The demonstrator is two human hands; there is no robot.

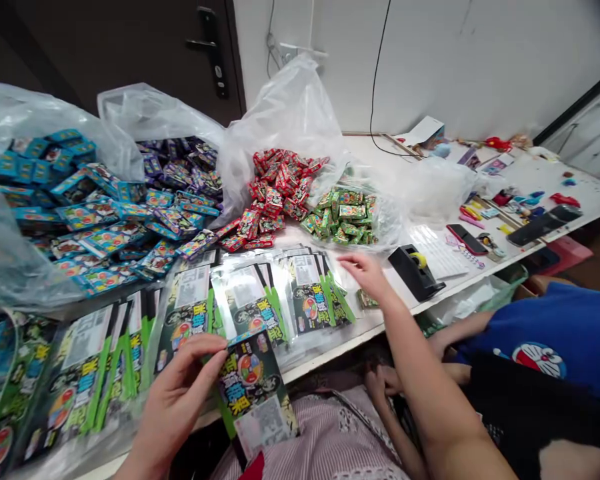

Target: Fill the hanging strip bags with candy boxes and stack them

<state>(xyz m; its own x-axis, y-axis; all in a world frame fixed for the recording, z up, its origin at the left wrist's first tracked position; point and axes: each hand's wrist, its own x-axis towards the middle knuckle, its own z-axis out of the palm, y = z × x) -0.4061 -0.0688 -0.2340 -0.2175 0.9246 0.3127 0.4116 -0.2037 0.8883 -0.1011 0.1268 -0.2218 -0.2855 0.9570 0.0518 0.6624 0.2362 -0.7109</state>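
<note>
My left hand [180, 393] is closed on a clear printed packet [255, 390] with a black, green and yellow label, held at the table's front edge above my lap. My right hand [367, 273] reaches out over the white table [445, 263] with fingers stretched and nothing in them. It hovers just right of a row of the same flat packets [260, 300] and above a small green box [367, 300]. Behind it lies a heap of green boxes [343, 213] in a clear bag.
Clear bags hold blue boxes [75, 200], purple boxes [180, 173] and red boxes [275, 187]. A black tape dispenser [415, 270] stands right of my right hand. Phones and small items lie far right. Another person in a blue shirt [555, 333] sits close at my right, hands [380, 383] below the table edge.
</note>
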